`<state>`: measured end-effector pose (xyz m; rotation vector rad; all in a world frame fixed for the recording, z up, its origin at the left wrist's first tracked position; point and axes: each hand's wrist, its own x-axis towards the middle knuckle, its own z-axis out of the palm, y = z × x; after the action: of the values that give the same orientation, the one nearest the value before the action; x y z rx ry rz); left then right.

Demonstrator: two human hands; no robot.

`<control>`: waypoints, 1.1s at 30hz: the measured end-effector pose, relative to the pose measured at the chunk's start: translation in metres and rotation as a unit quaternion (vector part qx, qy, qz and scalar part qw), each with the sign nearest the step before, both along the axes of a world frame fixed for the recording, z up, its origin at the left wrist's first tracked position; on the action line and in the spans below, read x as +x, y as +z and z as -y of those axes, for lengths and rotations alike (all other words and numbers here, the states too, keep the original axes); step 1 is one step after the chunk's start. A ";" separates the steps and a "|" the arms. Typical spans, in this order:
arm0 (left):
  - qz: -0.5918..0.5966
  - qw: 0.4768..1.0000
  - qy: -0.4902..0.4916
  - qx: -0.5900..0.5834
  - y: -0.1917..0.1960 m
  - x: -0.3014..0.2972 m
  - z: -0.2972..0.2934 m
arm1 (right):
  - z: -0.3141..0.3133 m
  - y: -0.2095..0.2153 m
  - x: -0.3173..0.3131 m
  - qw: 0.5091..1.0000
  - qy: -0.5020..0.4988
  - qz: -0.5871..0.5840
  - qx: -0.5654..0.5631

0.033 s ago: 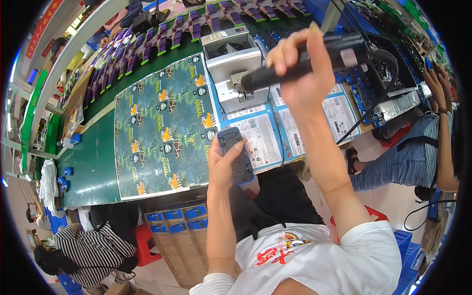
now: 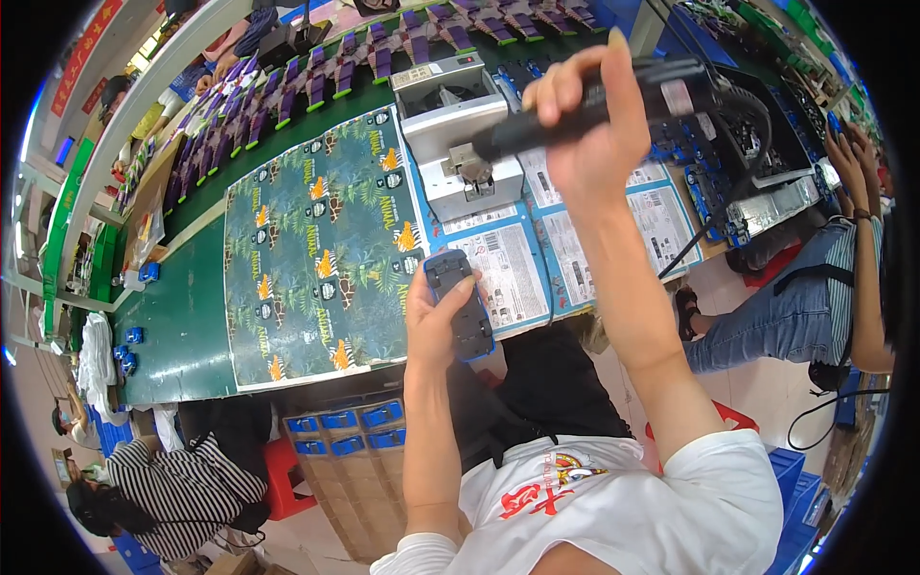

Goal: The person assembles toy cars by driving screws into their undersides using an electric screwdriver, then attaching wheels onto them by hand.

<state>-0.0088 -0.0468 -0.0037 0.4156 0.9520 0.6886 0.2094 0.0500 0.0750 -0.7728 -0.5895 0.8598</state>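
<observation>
Left hand point(image 2: 436, 321) grasps a blue-and-grey toy car chassis point(image 2: 460, 304), underside up, long axis running near to far over the desk point(image 2: 182, 326) edge; its near end is hidden by the palm. Right hand point(image 2: 589, 134) is clenched around a black electric screwdriver point(image 2: 575, 110), raised, tip pointing left toward a grey machine point(image 2: 450, 125). Printed jungle sheet point(image 2: 321, 249) lies left.

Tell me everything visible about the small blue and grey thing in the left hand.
The toy car looks like plastic, with a blue body and a dark grey underside facing up. It lies lengthwise in the left hand, fingers curled around its side, held above the near edge of the green table. Nothing else touches it.
</observation>
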 end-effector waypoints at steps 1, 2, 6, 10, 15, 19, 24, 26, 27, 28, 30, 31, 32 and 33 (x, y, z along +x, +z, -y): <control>0.000 1.000 0.001 0.000 -0.002 -0.002 0.003 | -0.010 -0.008 0.007 0.999 -0.041 -0.001 -0.016; -0.002 1.000 0.005 -0.005 -0.003 -0.004 0.005 | -0.018 -0.014 0.015 0.996 -0.082 -0.023 -0.034; -0.001 1.000 0.013 -0.016 -0.008 -0.009 0.012 | -0.034 -0.050 0.044 0.974 -0.171 -0.135 -0.063; -0.008 1.000 0.019 0.007 -0.006 -0.008 0.009 | -0.032 -0.064 0.055 0.969 -0.155 -0.154 -0.113; 0.017 0.999 0.033 -0.004 0.019 0.002 0.012 | -0.001 -0.048 0.062 0.975 -0.072 -0.079 -0.197; 0.022 1.000 0.002 -0.020 0.036 0.004 0.024 | 0.071 -0.015 0.016 0.957 -0.073 0.005 -0.280; -0.061 0.990 -0.062 0.107 0.050 0.003 0.037 | 0.138 0.013 -0.048 0.859 0.157 0.421 -0.246; -0.062 0.981 -0.051 0.175 0.050 0.000 0.039 | 0.139 0.016 -0.058 0.848 0.169 0.440 -0.241; -0.062 0.981 -0.051 0.175 0.049 -0.002 0.039 | 0.139 0.017 -0.060 0.846 0.179 0.440 -0.241; -0.075 0.978 -0.059 0.188 0.048 -0.005 0.040 | 0.140 0.015 -0.061 0.840 0.164 0.468 -0.219; -0.071 0.982 -0.064 0.165 0.048 -0.007 0.043 | 0.142 0.010 -0.061 0.842 0.157 0.486 -0.174; -0.071 0.982 -0.064 0.165 0.046 -0.009 0.045 | 0.144 0.011 -0.063 0.847 0.174 0.469 -0.180; -0.082 0.977 -0.069 0.182 0.042 -0.010 0.048 | 0.145 0.011 -0.064 0.847 0.174 0.469 -0.180; -0.093 0.973 -0.074 0.198 0.038 -0.011 0.050 | 0.146 0.009 -0.066 0.848 0.177 0.464 -0.185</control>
<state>-0.0200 -0.0971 0.0344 0.9079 0.9477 0.7111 0.1435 -0.0964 0.0844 -1.4857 -1.4908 0.9172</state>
